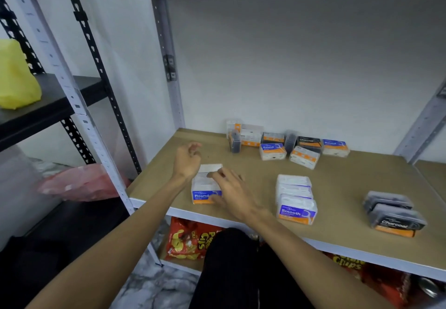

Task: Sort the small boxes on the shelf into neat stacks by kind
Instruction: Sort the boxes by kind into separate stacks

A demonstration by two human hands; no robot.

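On the brown shelf board (337, 188) a stack of white "Round" boxes (204, 188) stands near the front left. My right hand (231, 193) lies over its right side, fingers spread and touching the top box. My left hand (188, 159) hovers just behind the stack, fingers loosely curled and holding nothing. A stack of white "Smooth" boxes (295, 199) stands in the middle front. Two dark "Charcoal" boxes (393, 212) are stacked at the front right. Several unsorted boxes (287, 146) lie mixed at the back.
A grey upright post (166, 62) rises at the shelf's back left corner. Red chip bags (188, 241) sit on the shelf below. A yellow bag (17, 77) rests on the neighbouring black shelf at left, a pink bag (79, 183) lower down.
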